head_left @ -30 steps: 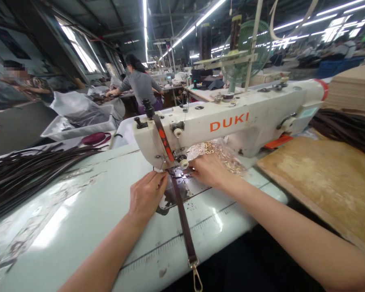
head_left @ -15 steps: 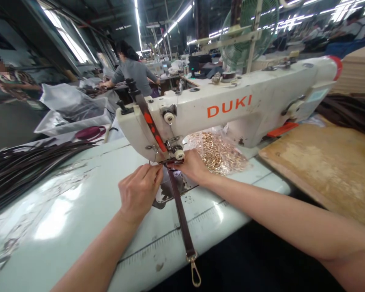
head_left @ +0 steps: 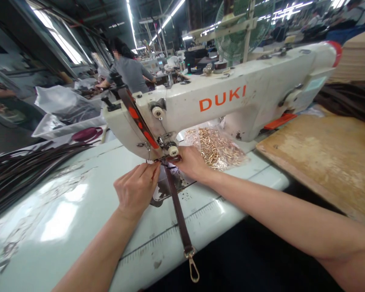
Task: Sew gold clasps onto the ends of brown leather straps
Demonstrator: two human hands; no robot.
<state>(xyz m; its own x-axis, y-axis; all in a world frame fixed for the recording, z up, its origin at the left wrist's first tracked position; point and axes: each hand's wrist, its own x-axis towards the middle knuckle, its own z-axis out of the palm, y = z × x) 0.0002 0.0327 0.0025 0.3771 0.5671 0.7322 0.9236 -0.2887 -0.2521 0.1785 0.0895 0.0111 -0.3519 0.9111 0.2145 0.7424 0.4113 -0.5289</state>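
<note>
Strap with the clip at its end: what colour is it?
Dark brown; the strap shows best in the head view.

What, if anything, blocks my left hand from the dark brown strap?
Nothing visible does. Your left hand has its fingertips beside the upper end of the strap, below the head of the sewing machine; actual contact is unclear.

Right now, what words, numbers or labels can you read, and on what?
"DUKI": orange letters on the machine.
Ruler: numbers too small and blurred to read surely.
Display on the machine: nothing legible.
</note>
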